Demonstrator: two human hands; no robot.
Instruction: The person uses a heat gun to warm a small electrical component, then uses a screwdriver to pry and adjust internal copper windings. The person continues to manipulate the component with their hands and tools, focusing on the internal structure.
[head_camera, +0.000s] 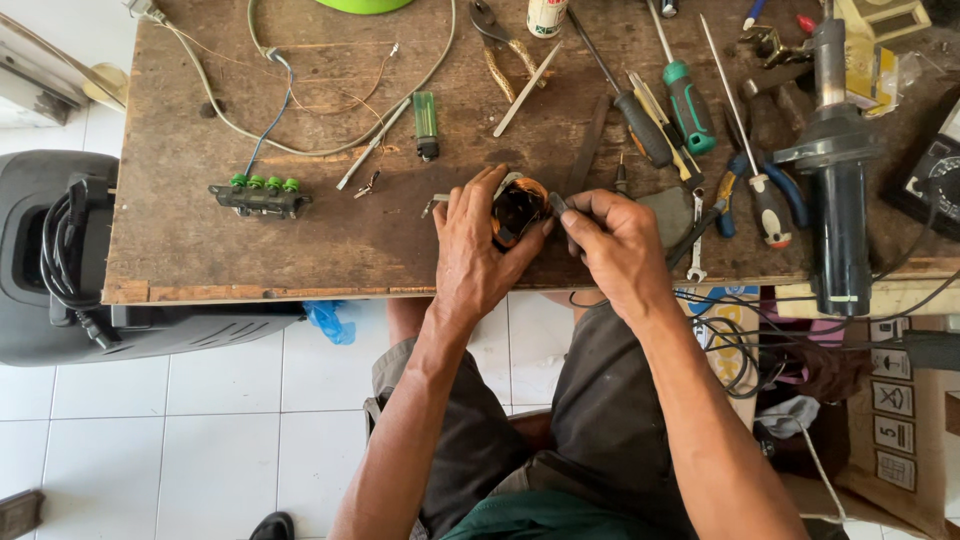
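Worn wooden worktop (200, 240) over white floor tiles: the left hand (475, 245) has its grip closed around a small copper-wound coil (518, 210) near the front edge, while the right hand (620, 245) pinches a thin dark tool (558, 205) against it. How far the work has got cannot be told. Screwdrivers (685, 100), a green lighter (426, 125) and a heat gun (838, 170) lie beyond; no container shows contents.

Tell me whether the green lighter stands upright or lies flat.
Lying flat: the green lighter rests lengthwise on the wooden workbench, dark head toward the person.
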